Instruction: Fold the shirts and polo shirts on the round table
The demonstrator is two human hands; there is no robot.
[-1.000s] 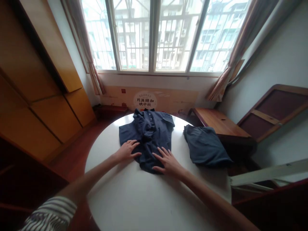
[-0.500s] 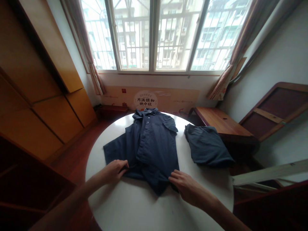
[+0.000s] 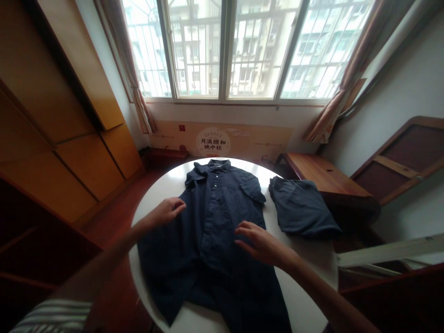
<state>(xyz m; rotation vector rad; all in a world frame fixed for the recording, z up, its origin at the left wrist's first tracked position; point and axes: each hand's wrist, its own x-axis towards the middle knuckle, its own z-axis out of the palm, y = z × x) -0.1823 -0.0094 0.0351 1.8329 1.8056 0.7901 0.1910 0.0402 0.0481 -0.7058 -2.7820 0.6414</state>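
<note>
A dark navy short-sleeved button-up shirt (image 3: 222, 217) lies front side up on a round white table (image 3: 204, 317). Its collar points to the window and its lower part spreads towards me. My left hand (image 3: 169, 209) is over the shirt's left side, below the left sleeve, with loosely bent fingers and nothing visible in them. Over the right half of the front is my right hand (image 3: 255, 238), open, thumb apart from the fingers. Whether either hand touches the cloth is hard to tell. Folded dark clothing (image 3: 305, 208) rests on the table to the right.
Beyond the table are a barred window (image 3: 222, 51) and a printed banner (image 3: 256, 134). A wooden side table (image 3: 329, 173) stands at the back right, near a leaning wooden frame (image 3: 395, 166). Wooden cabinets (image 3: 86, 166) line the left side.
Both hands have let go of the shirt's lower edge and moved up over it. The shirt's lower part now lies spread further towards me and wider. The view has shifted slightly.
</note>
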